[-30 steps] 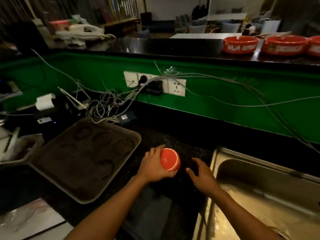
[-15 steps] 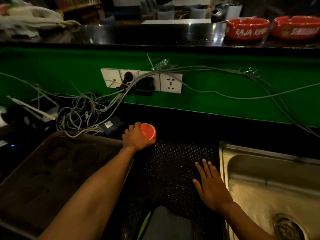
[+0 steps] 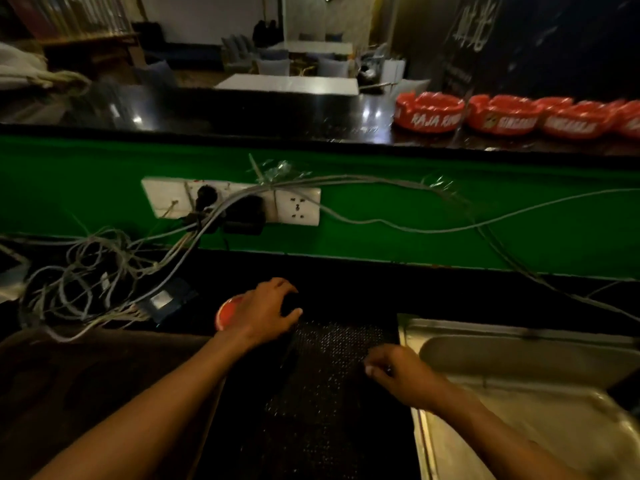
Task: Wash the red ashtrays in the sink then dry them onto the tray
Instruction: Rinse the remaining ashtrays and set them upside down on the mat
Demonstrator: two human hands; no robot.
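Red ashtrays (image 3: pixel 429 114) upright, seemingly rims up, rowed along counter (image 3: pixel 242 112).

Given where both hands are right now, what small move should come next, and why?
Probably the left hand carries the round red object it grips leftward, over the brown tray beside it. The red ashtrays wait on the upper counter, and the right hand holds nothing by the sink.

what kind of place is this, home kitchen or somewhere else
Most likely the working side of a bar or café counter, not a home: a row of branded red ashtrays on the raised bar top, a steel sink below it, and dining tables with chairs beyond.
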